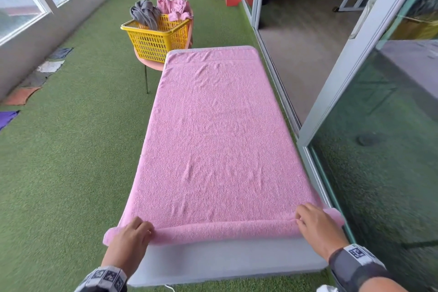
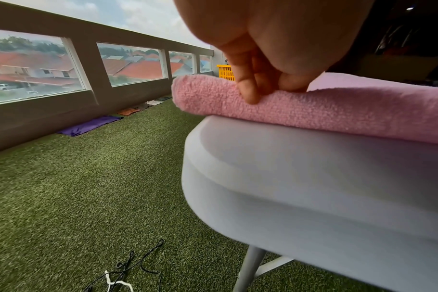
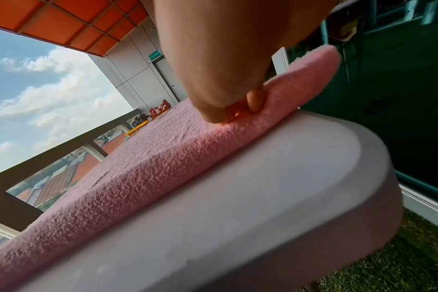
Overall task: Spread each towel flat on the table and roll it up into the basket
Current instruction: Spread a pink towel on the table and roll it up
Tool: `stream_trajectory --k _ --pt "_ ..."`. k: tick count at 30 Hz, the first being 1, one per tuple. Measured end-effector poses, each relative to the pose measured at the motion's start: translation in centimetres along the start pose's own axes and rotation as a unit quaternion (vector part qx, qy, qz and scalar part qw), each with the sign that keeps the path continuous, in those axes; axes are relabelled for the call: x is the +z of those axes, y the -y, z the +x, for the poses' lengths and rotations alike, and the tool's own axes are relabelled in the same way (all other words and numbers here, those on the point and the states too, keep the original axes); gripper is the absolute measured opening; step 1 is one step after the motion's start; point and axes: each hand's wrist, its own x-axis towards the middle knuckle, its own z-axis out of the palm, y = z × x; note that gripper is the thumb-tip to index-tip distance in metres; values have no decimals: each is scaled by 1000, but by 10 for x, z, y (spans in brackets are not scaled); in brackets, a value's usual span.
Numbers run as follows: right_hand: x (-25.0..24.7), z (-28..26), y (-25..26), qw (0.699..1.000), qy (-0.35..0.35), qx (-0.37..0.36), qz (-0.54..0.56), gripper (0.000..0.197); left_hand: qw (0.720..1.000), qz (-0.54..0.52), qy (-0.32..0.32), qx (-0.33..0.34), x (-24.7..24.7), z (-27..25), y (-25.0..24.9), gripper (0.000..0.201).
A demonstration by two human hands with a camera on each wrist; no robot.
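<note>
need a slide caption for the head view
Both hands, left and right, start rolling the near edge of a pink towel spread over the table.

Pink towel (image 1: 213,140) hides most of the surface (image 1: 225,258); fingers (image 3: 254,100) of both hands curl partly out of sight.

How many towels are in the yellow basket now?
2 visible: a grey towel on the basket's left side, a pink towel on its right. More may be hidden underneath.
</note>
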Motion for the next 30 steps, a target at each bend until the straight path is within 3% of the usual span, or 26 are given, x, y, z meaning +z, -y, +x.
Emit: stream_trajectory --k 3,4,6,8,12,13,16,19,23,26,28,30 --pt "3 -5 0 1000 11 -25 -6 30 999 -2 -32 26 3 -5 5 8" --pt "4 -7 -1 999 18 -39 -17 26 999 4 -22 31 4 -8 7 20" --pt "7 -11 -5 997 36 -42 -47 38 999 27 12 39 5 -13 11 37" --pt "10 -11 -9 996 39 -31 -77 45 997 50 36 35 4 -15 16 42" --pt "4 -12 -1 996 23 -12 -88 16 996 68 49 16 -1 -17 14 31" --pt "1 -11 2 996 27 -14 -87 12 996 73 47 18 -2 -18 14 28" --pt "-2 -12 4 996 31 -27 -74 33 996 81 39 5 -3 -21 12 20" --pt "-3 -9 3 999 28 -11 -44 40 994 103 27 -10 -3 -19 9 20" --pt "-3 2 4 1000 4 22 -16 30 994 110 -4 -25 -7 -7 3 26" --pt "-1 7 4 1000 -4 18 14 20 996 82 -28 -27 -11 1 -3 10" --pt "1 6 3 1000 -15 -2 23 21 998 49 -26 -17 -6 5 0 26" --pt "3 2 -1 1000 -6 -15 15 24 999 27 -40 4 0 7 5 27"
